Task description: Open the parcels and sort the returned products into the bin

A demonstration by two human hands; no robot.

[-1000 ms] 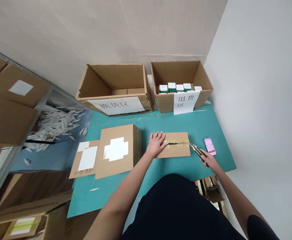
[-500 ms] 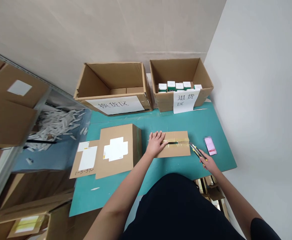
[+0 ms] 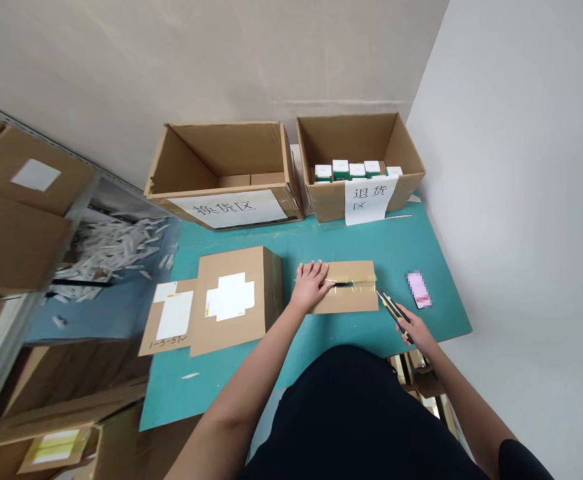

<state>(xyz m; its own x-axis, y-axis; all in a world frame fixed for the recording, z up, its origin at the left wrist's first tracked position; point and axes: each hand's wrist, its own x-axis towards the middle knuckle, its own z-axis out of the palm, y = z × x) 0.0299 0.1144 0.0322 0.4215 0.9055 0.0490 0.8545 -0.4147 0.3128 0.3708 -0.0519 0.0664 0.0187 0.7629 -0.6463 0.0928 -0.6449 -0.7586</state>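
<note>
2 hands apart at a taped box (image 3: 351, 297)
Left hand (image 3: 311, 285) lies flat on it; right hand (image 3: 414, 327) grips a box cutter (image 3: 394, 312) (yellow and black), tip just beside the tape (image 3: 364, 277).

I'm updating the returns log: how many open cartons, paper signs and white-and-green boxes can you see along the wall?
Open cardboard cartons: 2
Paper signs: 2
White-and-green boxes, visible ones: 5
Total: 9
</note>
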